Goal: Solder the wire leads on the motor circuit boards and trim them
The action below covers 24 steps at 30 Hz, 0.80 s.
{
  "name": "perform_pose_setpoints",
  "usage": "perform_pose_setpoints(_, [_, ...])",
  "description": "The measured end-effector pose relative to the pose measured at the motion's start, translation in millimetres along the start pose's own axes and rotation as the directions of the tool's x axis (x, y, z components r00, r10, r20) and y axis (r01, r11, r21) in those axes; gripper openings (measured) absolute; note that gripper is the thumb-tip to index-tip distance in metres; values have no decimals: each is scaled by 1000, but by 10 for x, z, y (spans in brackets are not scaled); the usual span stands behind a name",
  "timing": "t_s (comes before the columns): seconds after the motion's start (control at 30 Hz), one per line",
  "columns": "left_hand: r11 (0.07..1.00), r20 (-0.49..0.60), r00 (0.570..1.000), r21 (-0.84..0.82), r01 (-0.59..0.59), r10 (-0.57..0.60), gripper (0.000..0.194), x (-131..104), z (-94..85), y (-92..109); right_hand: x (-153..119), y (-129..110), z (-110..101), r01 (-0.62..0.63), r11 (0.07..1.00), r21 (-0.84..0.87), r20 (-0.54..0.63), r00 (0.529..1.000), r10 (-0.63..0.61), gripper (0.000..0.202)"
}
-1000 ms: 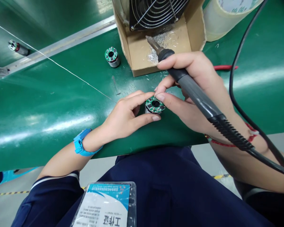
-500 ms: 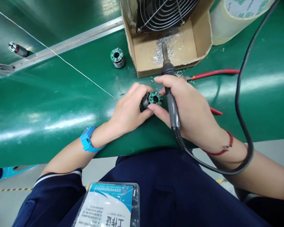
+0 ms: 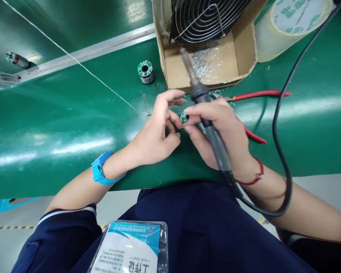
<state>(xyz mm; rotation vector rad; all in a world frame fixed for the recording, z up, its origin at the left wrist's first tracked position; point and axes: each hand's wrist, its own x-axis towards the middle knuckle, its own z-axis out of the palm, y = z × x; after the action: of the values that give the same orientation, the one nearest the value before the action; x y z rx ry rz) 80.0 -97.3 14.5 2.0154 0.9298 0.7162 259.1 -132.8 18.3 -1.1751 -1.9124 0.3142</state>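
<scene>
A small round part with a green circuit board [image 3: 184,117] is between my hands, mostly covered by fingers. My right hand [image 3: 220,132] holds a soldering iron [image 3: 216,140] across the palm, its tip pointing up over the cardboard box, while its fingertips touch the round part. My left hand [image 3: 156,132] is beside the part with its fingers curled and apart; nothing shows between them. A similar cylinder with a green board [image 3: 145,71] stands upright on the green table [image 3: 74,132]. A thin solder wire [image 3: 102,81] runs down to the left hand.
A cardboard box [image 3: 244,57] with a black fan [image 3: 207,19] and metal clippings is ahead. Red-handled cutters [image 3: 255,95] lie right of it, near a large tape roll [image 3: 261,41]. The iron's black cable [image 3: 278,129] loops over my right forearm.
My left fingers have loosened from the round part and spread. The iron's tip has swung left, and the part has turned and is now more hidden behind my fingers.
</scene>
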Motion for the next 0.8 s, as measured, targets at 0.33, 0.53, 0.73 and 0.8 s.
perform_pose_setpoints(0.33, [988, -21, 999, 149, 40, -37, 13, 38, -72, -73, -359, 193, -317, -252, 958, 134, -188, 943, 274, 40])
perform_pose_setpoints(0.53, [983, -73, 996, 174, 59, -47, 16, 47, -60, -70, -529, 143, -323, -257, 939, 228, -281, 906, 316, 23])
perform_pose_setpoints(0.73, [982, -92, 994, 174, 66, -50, 16, 52, -43, -86, -520, 91, -340, -333, 913, 236, -223, 896, 384, 21])
perform_pose_setpoints(0.8, [983, -87, 995, 173, 65, -50, 15, 53, -28, -84, -525, 85, -369, -355, 912, 207, -192, 899, 394, 22])
